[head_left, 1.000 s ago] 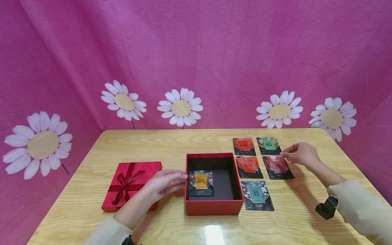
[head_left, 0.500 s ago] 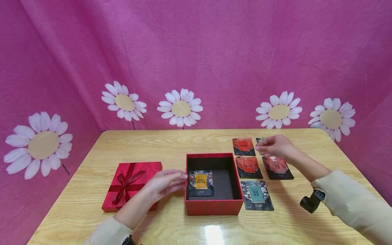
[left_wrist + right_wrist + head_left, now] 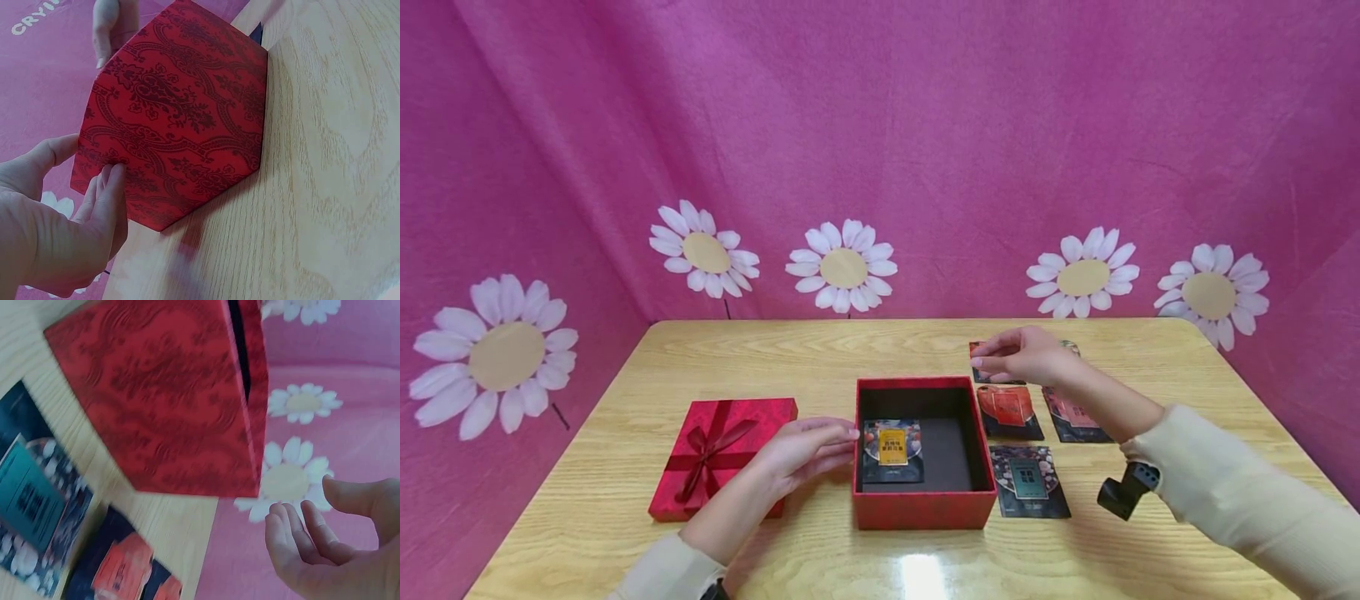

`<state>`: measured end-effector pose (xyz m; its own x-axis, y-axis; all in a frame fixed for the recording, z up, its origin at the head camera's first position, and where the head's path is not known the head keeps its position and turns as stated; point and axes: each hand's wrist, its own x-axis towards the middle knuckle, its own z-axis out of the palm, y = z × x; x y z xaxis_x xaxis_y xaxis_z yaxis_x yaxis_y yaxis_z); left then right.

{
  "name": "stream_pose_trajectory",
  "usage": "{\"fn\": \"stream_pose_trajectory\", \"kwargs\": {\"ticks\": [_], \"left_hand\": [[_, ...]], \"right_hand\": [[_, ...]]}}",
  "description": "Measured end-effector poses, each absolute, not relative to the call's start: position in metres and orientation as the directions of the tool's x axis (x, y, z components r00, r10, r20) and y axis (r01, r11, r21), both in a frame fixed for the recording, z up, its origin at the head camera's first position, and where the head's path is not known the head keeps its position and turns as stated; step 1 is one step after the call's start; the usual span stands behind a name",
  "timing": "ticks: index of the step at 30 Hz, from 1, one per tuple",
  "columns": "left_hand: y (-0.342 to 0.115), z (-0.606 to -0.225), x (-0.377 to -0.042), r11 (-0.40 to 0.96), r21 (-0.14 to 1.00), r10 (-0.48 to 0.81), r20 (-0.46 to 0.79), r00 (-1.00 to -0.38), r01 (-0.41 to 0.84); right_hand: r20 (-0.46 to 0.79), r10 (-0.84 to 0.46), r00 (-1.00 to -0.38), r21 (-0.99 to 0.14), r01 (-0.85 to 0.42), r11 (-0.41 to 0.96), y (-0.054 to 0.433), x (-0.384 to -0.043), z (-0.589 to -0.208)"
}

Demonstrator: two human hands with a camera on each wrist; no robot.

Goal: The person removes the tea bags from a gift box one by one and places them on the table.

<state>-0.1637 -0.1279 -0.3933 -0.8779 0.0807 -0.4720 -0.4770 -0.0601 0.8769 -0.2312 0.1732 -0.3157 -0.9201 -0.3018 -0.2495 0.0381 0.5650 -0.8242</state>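
Thumb at the rim and fingers against the outside wall, my left hand (image 3: 801,454) holds the open red gift box (image 3: 925,511) by its left side. Inside it, at the left, lies a flat dark sachet with a yellow label (image 3: 892,450). My right hand (image 3: 1030,354) hovers over the back sachets with fingers apart and nothing between them; the right wrist view agrees. It partly covers an orange-label sachet (image 3: 1009,381) and a green-label sachet (image 3: 1070,345). In front lie another orange-label sachet (image 3: 1009,410), a pink-label sachet (image 3: 1078,421) and a teal-label sachet (image 3: 1030,482).
A red box lid (image 3: 741,421) with a ribbon bow lies left of the box, behind the left forearm. The wooden table (image 3: 760,358) ends against a pink cloth backdrop (image 3: 925,150) printed with white daisies.
My right hand has moved left, from beside the green-label and pink-label sachets to over the back orange-label sachet. The left hand, the box and the sachets have stayed in place.
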Motion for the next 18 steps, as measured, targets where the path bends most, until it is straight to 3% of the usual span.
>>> {"fn": "stream_pose_trajectory", "kwargs": {"ticks": [10, 18], "left_hand": [[-0.129, -0.394, -0.163, -0.057, 0.888, 0.101, -0.45, -0.887, -0.457], [-0.13, -0.394, -0.163, -0.05, 0.888, 0.112, -0.45, -0.886, -0.457]], "right_hand": [[-0.348, -0.394, -0.851, -0.866, 0.13, 0.484, 0.139, -0.225, -0.306], [-0.466, -0.472, -0.748, -0.858, 0.25, 0.449, 0.114, -0.22, -0.312]]}}
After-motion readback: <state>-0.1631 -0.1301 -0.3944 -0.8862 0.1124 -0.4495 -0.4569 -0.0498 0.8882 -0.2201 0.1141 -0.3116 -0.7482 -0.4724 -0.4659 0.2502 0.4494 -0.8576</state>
